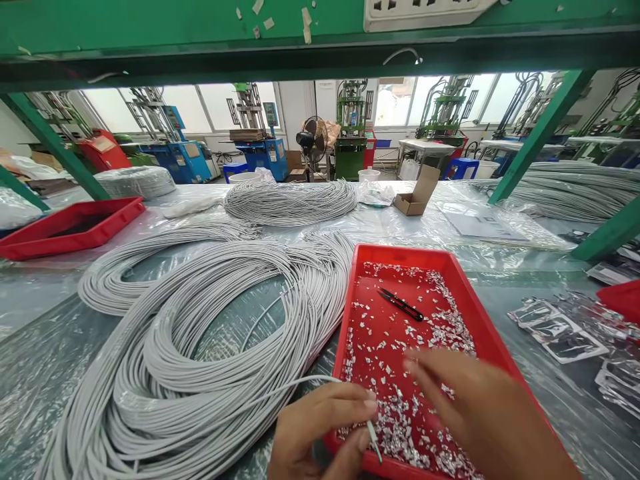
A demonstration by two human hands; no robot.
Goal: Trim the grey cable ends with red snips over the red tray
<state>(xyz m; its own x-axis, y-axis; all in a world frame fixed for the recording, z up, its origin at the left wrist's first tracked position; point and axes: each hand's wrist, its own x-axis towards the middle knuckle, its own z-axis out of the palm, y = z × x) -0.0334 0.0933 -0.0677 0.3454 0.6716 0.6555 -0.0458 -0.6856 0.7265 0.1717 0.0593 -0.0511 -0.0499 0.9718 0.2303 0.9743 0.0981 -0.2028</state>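
My left hand (323, 427) pinches the end of a thin grey cable (371, 433) over the near left corner of a red tray (467, 287). A narrow, pale greenish tip sticks out of the cable's end, pointing down. Behind the hand, the cable runs left toward large coils of grey cable (210, 373). My right hand (475, 407) hovers over the tray's right side, smeared by motion, so whether its fingers grip anything is unclear. Silvery foil scraps (400, 427) litter the tray's floor. Black thread snips (400, 305) lie among them.
Another cable coil (293, 202) lies farther back, near a small open cardboard box (417, 193). A second red tray (70, 227) stands at left. Flat silvery packets (560, 330) lie at right. Green frame posts (545, 133) and an overhead green beam (200, 27) bound the bench.
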